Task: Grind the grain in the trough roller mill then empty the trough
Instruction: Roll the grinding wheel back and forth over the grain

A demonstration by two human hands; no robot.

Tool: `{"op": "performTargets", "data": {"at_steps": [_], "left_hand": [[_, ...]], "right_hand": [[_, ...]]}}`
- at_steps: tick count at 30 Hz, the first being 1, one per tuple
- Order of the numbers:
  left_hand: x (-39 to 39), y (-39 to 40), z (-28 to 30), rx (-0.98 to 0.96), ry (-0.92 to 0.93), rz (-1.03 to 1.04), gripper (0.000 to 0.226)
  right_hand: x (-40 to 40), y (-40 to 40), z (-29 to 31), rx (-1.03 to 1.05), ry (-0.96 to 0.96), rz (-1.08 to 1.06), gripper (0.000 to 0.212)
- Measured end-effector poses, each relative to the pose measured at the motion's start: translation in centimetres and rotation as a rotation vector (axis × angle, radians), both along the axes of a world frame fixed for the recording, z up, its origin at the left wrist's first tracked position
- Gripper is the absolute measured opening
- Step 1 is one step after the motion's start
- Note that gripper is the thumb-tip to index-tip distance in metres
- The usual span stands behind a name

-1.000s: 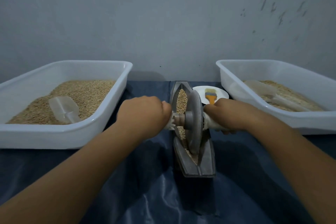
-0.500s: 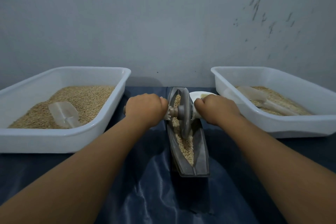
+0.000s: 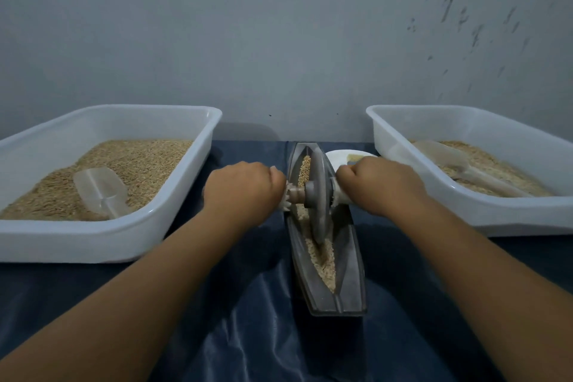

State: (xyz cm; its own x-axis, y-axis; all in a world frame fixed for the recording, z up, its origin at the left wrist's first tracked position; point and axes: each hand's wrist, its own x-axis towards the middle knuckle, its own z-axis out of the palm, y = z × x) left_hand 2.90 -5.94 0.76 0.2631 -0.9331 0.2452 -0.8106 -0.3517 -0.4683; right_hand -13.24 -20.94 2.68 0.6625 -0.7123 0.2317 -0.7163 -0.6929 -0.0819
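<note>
Trough point(image 3: 348, 260): grey, boat-shaped, lengthwise at mid-table on blue cloth point(image 3: 248, 335), far end near the back edge.
Grain point(image 3: 324, 260): lying along the trough floor.
Wheel point(image 3: 319, 195): grey disc, upright in the trough, toward its far half.
Left hand point(image 3: 243, 192): clenched round the left axle handle.
Right hand point(image 3: 381, 184): clenched round the right axle handle.
Left tub point(image 3: 102, 245): white, at the left edge, holds grain and a clear scoop point(image 3: 100, 192).
Right tub point(image 3: 511, 214): white, at the right edge, holds grain and a second scoop point(image 3: 446, 158).
Plate point(image 3: 342, 156): white, behind the right hand, partly hidden.
</note>
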Motion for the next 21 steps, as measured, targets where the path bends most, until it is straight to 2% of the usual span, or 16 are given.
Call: {"op": "performTargets", "data": {"at_steps": [3, 6, 9, 11, 14, 17, 19, 21], "left_hand": [[1.2, -1.7, 0.8, -0.060, 0.047, 0.036, 0.022], [1.7, -2.9, 1.5, -0.056, 0.054, 0.045, 0.025], [1.9, -3.1, 1.6, -0.028, 0.016, 0.031, 0.035], [1.2, -2.6, 1.8, 0.009, 0.005, 0.017, 0.037], [-0.1, -1.2, 2.2, 0.054, 0.024, -0.023, 0.025], [-1.7, 1.4, 2.2, 0.098, 0.066, -0.061, 0.020], [-2.4, 2.9, 1.9, 0.090, 0.038, -0.082, 0.027], [-2.6, 3.5, 1.3, 0.065, 0.012, -0.080, 0.032]], "right_hand": [[2.4, -1.7, -0.1, -0.074, -0.055, 0.003, 0.038], [3.7, -3.1, 0.1, -0.012, -0.137, -0.040, 0.042], [3.3, -3.6, -0.1, 0.047, -0.032, -0.020, 0.032], [2.4, -3.2, -0.4, 0.104, 0.003, 0.015, 0.034], [0.5, -1.6, -0.3, 0.233, 0.035, 0.047, 0.041], [-1.4, 0.3, 0.4, 0.288, 0.145, 0.105, 0.030], [-2.2, 1.1, 1.0, 0.314, 0.138, 0.122, 0.026], [-2.6, 1.5, 1.2, 0.337, 0.029, 0.112, 0.018]]}}
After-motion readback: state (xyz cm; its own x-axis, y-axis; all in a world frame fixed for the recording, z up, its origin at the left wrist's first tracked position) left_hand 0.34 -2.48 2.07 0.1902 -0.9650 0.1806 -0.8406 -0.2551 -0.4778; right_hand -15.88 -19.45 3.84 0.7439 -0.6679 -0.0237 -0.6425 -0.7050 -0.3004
